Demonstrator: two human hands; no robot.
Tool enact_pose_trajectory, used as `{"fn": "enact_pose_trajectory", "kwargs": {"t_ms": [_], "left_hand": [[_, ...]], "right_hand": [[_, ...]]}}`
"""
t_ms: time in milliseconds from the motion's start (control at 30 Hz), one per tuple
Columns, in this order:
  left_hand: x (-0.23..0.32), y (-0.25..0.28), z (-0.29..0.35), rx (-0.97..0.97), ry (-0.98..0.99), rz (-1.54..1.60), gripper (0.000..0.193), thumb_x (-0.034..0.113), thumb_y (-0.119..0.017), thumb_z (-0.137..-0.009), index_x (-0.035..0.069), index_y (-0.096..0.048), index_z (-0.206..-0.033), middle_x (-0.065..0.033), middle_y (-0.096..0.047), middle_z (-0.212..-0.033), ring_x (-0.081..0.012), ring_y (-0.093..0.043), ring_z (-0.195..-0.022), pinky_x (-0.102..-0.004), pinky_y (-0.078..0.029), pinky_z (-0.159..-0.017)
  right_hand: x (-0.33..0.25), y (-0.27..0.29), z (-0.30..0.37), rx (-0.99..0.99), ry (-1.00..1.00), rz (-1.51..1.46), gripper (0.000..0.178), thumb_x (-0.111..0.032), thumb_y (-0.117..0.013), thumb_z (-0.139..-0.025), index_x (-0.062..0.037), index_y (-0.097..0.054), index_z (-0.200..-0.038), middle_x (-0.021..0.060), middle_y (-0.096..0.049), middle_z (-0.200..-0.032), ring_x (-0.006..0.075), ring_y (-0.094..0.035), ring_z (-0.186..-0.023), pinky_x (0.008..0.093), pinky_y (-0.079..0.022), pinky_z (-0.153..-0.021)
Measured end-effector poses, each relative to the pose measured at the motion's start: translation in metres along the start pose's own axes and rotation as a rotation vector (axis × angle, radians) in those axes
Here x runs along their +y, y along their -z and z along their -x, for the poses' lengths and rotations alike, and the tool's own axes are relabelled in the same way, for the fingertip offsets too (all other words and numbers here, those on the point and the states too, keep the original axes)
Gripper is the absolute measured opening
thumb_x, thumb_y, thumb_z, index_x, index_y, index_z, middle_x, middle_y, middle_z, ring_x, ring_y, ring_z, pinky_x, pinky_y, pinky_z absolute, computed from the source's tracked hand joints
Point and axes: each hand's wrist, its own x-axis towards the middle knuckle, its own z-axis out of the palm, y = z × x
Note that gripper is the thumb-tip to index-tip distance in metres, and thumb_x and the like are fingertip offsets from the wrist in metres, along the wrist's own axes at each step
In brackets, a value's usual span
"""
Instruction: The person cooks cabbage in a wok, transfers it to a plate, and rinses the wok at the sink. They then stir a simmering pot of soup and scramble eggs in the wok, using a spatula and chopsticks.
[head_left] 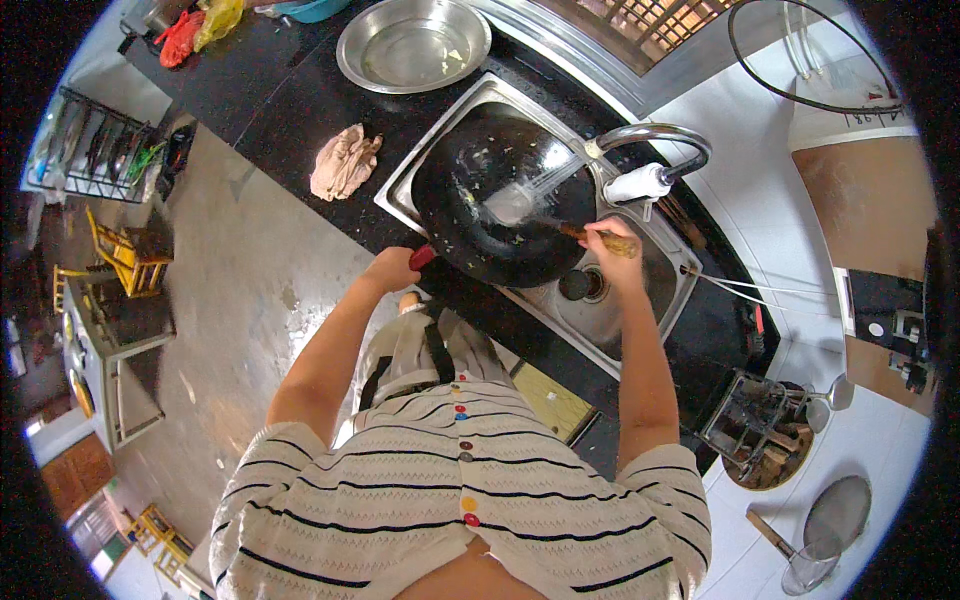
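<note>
A large black wok (460,225) sits over the sink, its inside wet and dotted with small food bits. Its red handle (423,257) is gripped by my left hand (393,270), fingers closed round it. My right hand (615,248) is closed on the wooden handle of a spatula-like tool (572,231). The far end of that tool reaches into the wok, where blur and water obscure its shape. Water streams from the curved faucet (655,133) into the wok.
The steel double sink (660,300) is set in a black counter (270,110). Left of the wok lies a crumpled cloth (345,163); behind it stands a metal basin (415,88) with scraps. A utensil rack (745,425) and strainers (838,515) are at the right.
</note>
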Motion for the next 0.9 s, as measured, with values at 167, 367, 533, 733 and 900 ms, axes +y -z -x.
{"fn": "enact_pose_trajectory", "kwargs": {"t_ms": [167,367,533,733,900], "left_hand": [[0.004,0.002,0.001,0.008,0.002,-0.022,0.028,0.026,-0.064,-0.068,0.002,-0.064,-0.084,-0.0206,-0.065,-0.086,-0.0381,-0.062,-0.086,-0.0450,-0.049,-0.079],[0.014,0.012,0.005,-0.021,0.037,0.008,0.028,0.027,-0.066,-0.068,0.004,-0.064,-0.082,-0.0206,-0.065,-0.082,-0.0346,-0.064,-0.078,-0.0436,-0.050,-0.071],[0.030,0.039,0.013,-0.315,0.185,0.422,0.022,0.023,-0.066,-0.077,0.003,-0.058,-0.073,-0.0101,-0.060,-0.068,-0.0193,-0.059,-0.054,-0.0342,-0.047,-0.051],[0.002,0.037,-0.013,-0.776,0.446,0.961,0.022,0.019,-0.068,-0.083,0.008,-0.051,-0.073,-0.0010,-0.049,-0.061,-0.0117,-0.046,-0.047,-0.0267,-0.044,-0.050],[0.002,0.024,-0.016,-0.903,0.444,1.027,0.034,0.013,-0.073,-0.080,0.014,-0.040,-0.072,0.0049,-0.039,-0.058,-0.0064,-0.035,-0.044,-0.0251,-0.029,-0.041]], "right_hand": [[-0.010,0.002,-0.015,0.025,0.187,0.146,0.008,0.002,-0.067,-0.076,-0.0010,-0.065,-0.084,0.0071,-0.062,-0.081,0.0141,-0.061,-0.075,0.0251,-0.047,-0.068],[0.019,-0.019,-0.025,-0.006,-0.050,-0.335,0.005,-0.001,-0.064,-0.083,0.0011,-0.065,-0.088,0.0079,-0.063,-0.090,0.0161,-0.063,-0.082,0.0291,-0.055,-0.072],[0.045,0.034,-0.017,0.034,-0.342,-0.366,0.025,-0.021,-0.061,-0.086,0.0029,-0.065,-0.092,0.0125,-0.064,-0.092,0.0208,-0.065,-0.078,0.0300,-0.057,-0.067],[0.112,0.109,-0.031,0.579,-0.711,-0.475,0.032,-0.034,-0.059,-0.085,-0.0036,-0.060,-0.096,0.0073,-0.059,-0.080,0.0180,-0.057,-0.067,0.0276,-0.049,-0.058],[0.188,0.130,-0.044,0.409,-0.761,-0.762,0.032,-0.032,-0.058,-0.085,-0.0039,-0.056,-0.101,0.0085,-0.056,-0.085,0.0181,-0.053,-0.069,0.0298,-0.045,-0.052]]}}
